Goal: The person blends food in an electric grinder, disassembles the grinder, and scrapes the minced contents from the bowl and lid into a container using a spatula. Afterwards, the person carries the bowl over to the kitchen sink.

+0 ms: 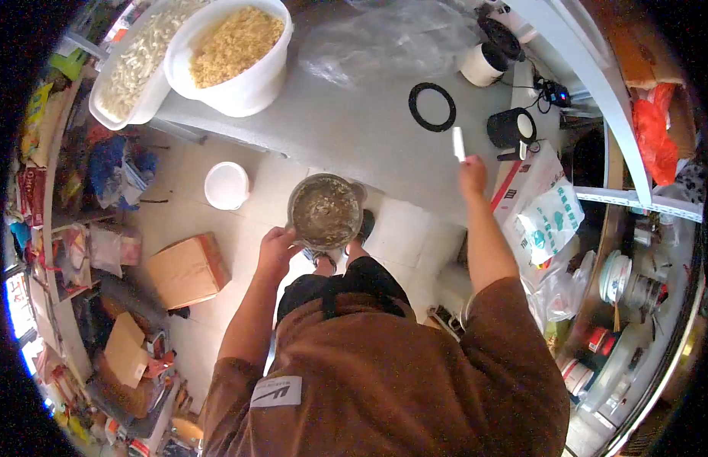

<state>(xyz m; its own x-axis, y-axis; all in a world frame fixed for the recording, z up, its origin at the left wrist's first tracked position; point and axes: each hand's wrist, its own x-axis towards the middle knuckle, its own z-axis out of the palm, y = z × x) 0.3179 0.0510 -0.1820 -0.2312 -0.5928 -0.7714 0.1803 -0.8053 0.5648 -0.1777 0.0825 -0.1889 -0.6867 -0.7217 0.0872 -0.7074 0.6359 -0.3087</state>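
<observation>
My left hand [276, 250] grips the left rim of a round metal bowl [294, 196], held over the floor in front of my legs. Wet-looking residue with pale bits coats the inside of the bowl. Over the grey table at the right, my right hand [472, 177] is closed around a slim white utensil [458, 143] pointing away from me; its exact kind I cannot make out. Just beyond its tip lies a flat black ring [432, 107]. To the right of that hand stands a black cup-like container [510, 128] with a white inside.
A white tub of yellowish crumbly food [236, 49] and a tub of pale pieces [133, 76] stand at the table's left end. Clear plastic sheeting [384, 42] lies farther back. A white bucket [226, 186] and cardboard box [188, 271] sit on the floor. Shelves flank both sides.
</observation>
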